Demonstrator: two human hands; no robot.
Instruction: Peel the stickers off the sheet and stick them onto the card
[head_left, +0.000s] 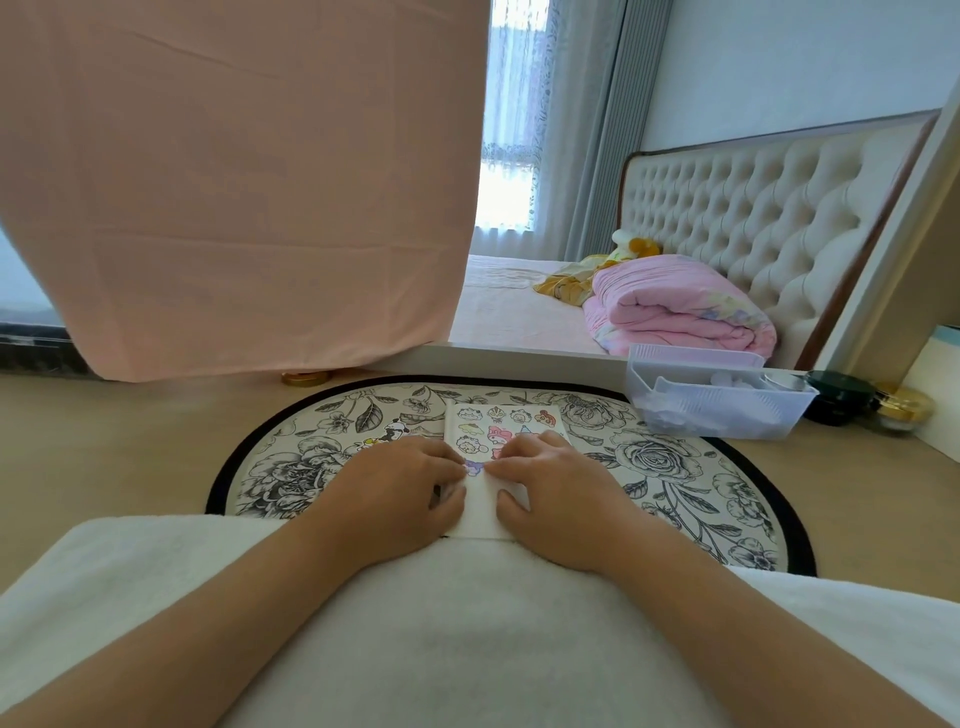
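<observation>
A sticker sheet (506, 423) with several cartoon stickers lies on the floral mat (654, 467), straight ahead of me. Just below it a white card (480, 512) shows between my thumbs. My left hand (400, 491) has curled fingers on the card's left side, with the thumb on its face. My right hand (553, 488) is curled on the right side. Both sets of fingertips meet at a small purple sticker (474, 468), which they partly hide. Whether that sticker is on the sheet or on the card is hidden.
A loose black-and-white cartoon sticker (396, 431) lies on the mat to the left. A clear plastic bin (722, 400) stands at the right, with a dark jar (839, 397) and a gold-lidded jar (901, 408) beside it. A pink cloth (234, 182) hangs behind.
</observation>
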